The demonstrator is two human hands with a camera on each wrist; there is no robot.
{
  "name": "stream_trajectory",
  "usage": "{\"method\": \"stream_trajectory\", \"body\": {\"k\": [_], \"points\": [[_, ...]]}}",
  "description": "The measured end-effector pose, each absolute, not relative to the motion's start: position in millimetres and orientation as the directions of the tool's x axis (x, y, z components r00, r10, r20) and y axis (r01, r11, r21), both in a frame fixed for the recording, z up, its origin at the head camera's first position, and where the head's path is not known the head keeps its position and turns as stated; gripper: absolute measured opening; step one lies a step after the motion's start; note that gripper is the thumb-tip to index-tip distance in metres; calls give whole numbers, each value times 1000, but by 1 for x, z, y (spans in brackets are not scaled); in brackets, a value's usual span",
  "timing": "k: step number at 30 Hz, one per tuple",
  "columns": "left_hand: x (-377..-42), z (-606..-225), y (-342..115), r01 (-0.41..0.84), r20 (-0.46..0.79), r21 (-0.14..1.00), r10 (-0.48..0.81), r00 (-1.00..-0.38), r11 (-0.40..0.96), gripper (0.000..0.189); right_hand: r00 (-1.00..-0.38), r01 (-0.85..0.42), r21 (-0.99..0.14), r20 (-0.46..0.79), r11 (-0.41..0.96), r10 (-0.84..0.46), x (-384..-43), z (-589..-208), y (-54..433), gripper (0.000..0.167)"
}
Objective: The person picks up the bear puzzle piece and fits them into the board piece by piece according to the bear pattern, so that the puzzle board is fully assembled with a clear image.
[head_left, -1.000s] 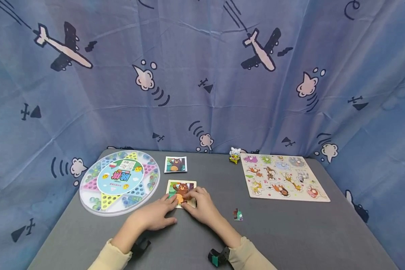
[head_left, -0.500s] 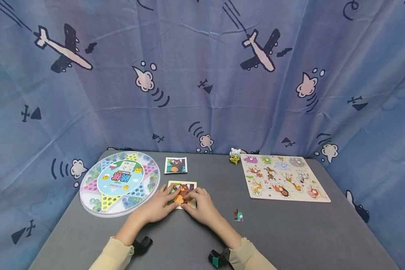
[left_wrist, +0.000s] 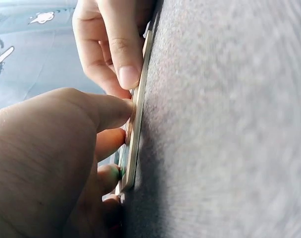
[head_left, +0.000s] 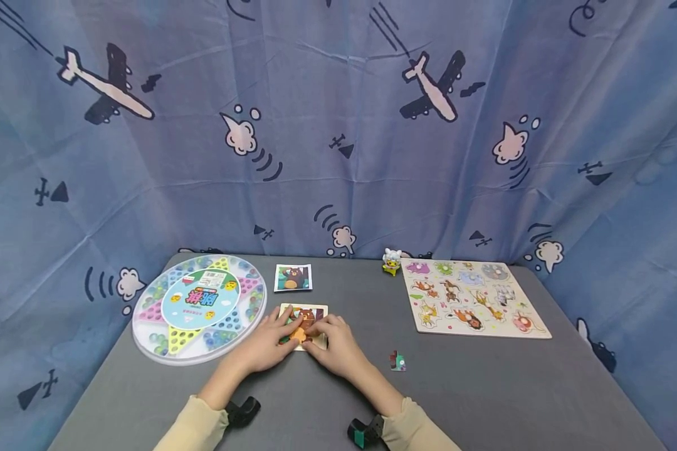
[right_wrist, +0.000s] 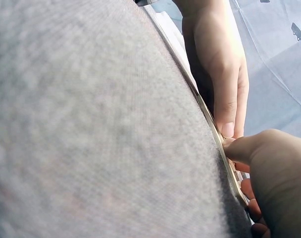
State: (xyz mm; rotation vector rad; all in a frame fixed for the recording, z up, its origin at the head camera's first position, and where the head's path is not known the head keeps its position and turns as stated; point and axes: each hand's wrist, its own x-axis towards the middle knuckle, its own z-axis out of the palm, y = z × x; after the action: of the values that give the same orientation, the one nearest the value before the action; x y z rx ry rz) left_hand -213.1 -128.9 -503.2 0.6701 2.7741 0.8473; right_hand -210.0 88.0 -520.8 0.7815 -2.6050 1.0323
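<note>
A small wooden bear jigsaw puzzle [head_left: 307, 311] lies in its pale tray on the grey table. My left hand [head_left: 265, 344] reaches over its left side with fingers spread, and its fingertips and thumb press the puzzle. The right hand [head_left: 335, 344] covers the lower right corner; its bent thumb and fingers pinch a puzzle piece [head_left: 299, 334] with orange on it. Both thumbs nearly meet at the near edge. In the left wrist view, the tray's edge [left_wrist: 135, 144] shows under the fingertips. A loose puzzle piece [head_left: 397, 361], teal and brown, lies right of the right hand.
Behind the puzzle lies a bear picture card [head_left: 293, 277]. At left is a round Chinese checkers box [head_left: 152, 341]. A small figurine [head_left: 392, 262] stands at the back, left of a wooden animal puzzle board [head_left: 429, 327]. A blue curtain [head_left: 338, 125] hangs behind the table.
My left hand has moved forward and its fingers now lie over the puzzle's left side. The right hand stays nearly in place. The loose piece has not moved on the table.
</note>
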Motion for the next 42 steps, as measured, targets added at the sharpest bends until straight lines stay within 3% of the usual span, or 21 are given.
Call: {"method": "stream_trajectory", "body": {"k": [9, 18, 26, 42], "points": [[-211, -500, -127, 336, -52, 575, 443, -895, 747, 52, -831, -555, -547, 402, 627, -385, -210, -523, 87, 5], [-210, -501, -132, 364, -49, 567, 471, -881, 739, 55, -833, -551, -549, 395, 628, -386, -209, -523, 87, 7], [-211, -501, -144, 400, -68, 590, 537, -841, 702, 70, -829, -558, -535, 389, 635, -402, -209, -523, 89, 11], [-214, -501, -143, 410, -58, 576, 536, -842, 707, 67, -865, -492, -623, 271, 608, -422, -213, -494, 106, 16]]}}
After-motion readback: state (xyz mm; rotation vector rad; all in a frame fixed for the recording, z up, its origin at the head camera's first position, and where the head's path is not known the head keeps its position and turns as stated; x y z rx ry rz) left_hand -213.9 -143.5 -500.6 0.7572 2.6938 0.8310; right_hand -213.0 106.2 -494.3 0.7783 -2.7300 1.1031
